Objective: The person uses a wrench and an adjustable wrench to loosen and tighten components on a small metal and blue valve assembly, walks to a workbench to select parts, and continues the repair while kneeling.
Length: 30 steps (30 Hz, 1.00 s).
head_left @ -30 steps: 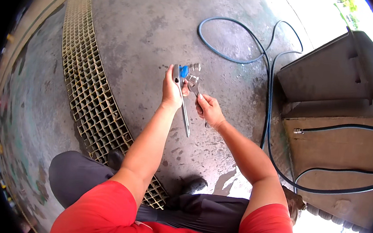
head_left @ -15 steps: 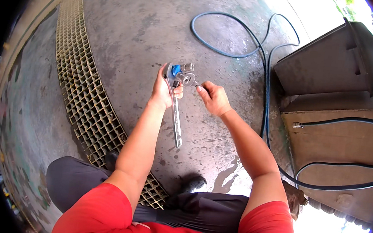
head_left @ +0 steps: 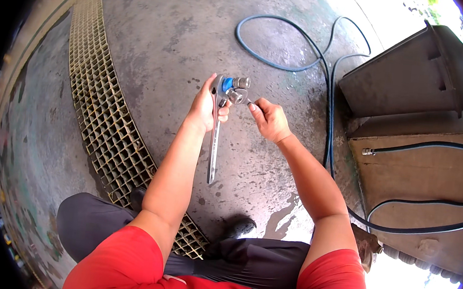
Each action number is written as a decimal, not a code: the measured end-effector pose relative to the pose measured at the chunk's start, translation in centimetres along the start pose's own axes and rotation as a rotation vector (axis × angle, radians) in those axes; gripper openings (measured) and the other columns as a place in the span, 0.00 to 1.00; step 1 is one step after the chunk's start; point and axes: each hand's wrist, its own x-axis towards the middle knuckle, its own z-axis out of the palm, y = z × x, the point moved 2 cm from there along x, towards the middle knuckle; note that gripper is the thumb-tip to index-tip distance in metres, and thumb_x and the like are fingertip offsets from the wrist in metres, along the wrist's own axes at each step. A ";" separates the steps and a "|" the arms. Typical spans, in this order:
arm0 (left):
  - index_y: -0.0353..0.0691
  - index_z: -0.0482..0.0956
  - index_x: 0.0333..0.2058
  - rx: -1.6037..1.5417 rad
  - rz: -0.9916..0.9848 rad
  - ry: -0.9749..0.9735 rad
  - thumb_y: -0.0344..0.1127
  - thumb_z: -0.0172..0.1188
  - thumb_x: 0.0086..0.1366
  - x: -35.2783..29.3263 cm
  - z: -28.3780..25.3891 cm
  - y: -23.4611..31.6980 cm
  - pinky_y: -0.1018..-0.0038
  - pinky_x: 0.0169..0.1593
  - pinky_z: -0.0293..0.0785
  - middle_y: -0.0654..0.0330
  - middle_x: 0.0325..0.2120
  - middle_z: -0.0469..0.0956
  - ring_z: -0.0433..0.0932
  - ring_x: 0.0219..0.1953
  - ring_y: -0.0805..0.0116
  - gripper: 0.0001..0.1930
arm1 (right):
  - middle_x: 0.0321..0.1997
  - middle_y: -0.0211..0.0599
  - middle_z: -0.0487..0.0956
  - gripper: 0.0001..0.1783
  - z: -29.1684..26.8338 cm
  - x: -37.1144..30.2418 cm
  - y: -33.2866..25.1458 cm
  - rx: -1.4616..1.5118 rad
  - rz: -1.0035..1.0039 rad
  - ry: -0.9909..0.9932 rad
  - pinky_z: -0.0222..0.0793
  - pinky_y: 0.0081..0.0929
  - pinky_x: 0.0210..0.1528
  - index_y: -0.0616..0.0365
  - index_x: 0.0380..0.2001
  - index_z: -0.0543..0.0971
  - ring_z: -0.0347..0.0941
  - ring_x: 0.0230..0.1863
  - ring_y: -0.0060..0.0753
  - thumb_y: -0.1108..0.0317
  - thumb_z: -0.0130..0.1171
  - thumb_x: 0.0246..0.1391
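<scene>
A long silver wrench (head_left: 213, 154) hangs from my left hand (head_left: 203, 108), which is closed around its upper end and a blue fitting with metal couplers (head_left: 227, 84). One coupler (head_left: 242, 82) points right and another faces toward me. My right hand (head_left: 270, 121), also closed, pinches the dark handle of a second wrench (head_left: 245, 95). That wrench's head lies at the lower coupler; whether its jaws grip the coupler I cannot tell. Part of the fitting and the long wrench's head are hidden by my left fingers.
A yellowish floor grating (head_left: 105, 96) runs along my left. Ahead on the right a blue hose (head_left: 270, 66) lies looped on the concrete floor (head_left: 170, 25). A dark bin (head_left: 400, 76) and a brown box (head_left: 419, 178) with more hoses stand at the right.
The fitting and couplers have shifted slightly right. The long wrench has swung so its lower end now hangs further left, nearly straight down. My right hand has moved slightly right.
</scene>
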 end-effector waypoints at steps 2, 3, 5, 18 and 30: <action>0.39 0.74 0.24 -0.006 -0.010 0.021 0.72 0.41 0.64 0.0 -0.3 0.0 0.75 0.18 0.57 0.61 0.16 0.71 0.63 0.11 0.72 0.37 | 0.24 0.46 0.78 0.17 0.2 -0.2 -0.1 -0.063 -0.033 0.028 0.70 0.43 0.30 0.57 0.29 0.75 0.75 0.28 0.54 0.54 0.55 0.62; 0.38 0.74 0.24 -0.011 -0.008 0.015 0.73 0.42 0.63 0.0 -0.4 0.0 0.75 0.18 0.57 0.61 0.16 0.71 0.63 0.11 0.72 0.37 | 0.24 0.46 0.78 0.17 0.3 -0.2 -0.2 -0.076 -0.038 0.038 0.70 0.43 0.30 0.57 0.29 0.75 0.75 0.28 0.54 0.53 0.55 0.62; 0.38 0.74 0.23 -0.018 -0.005 0.003 0.75 0.42 0.61 -0.3 -0.1 0.1 0.75 0.17 0.57 0.62 0.16 0.70 0.63 0.12 0.72 0.39 | 0.24 0.46 0.78 0.17 0.3 -0.1 -0.2 -0.101 -0.046 0.060 0.70 0.43 0.29 0.56 0.29 0.75 0.75 0.28 0.54 0.53 0.54 0.62; 0.42 0.74 0.26 0.003 -0.004 -0.029 0.68 0.45 0.65 -1.2 1.6 1.3 0.75 0.16 0.57 0.61 0.17 0.71 0.63 0.12 0.72 0.32 | 0.22 0.43 0.77 0.17 0.2 -0.1 -0.3 -0.002 -0.021 0.113 0.70 0.39 0.28 0.57 0.29 0.76 0.75 0.25 0.52 0.54 0.55 0.62; 0.45 0.71 0.25 -0.072 0.348 0.043 0.61 0.43 0.69 -1.9 1.0 -0.3 0.76 0.15 0.56 0.62 0.16 0.72 0.62 0.10 0.72 0.25 | 0.17 0.43 0.70 0.20 1.2 -0.7 -1.9 0.106 0.019 0.025 0.65 0.35 0.26 0.61 0.25 0.73 0.65 0.20 0.39 0.55 0.53 0.65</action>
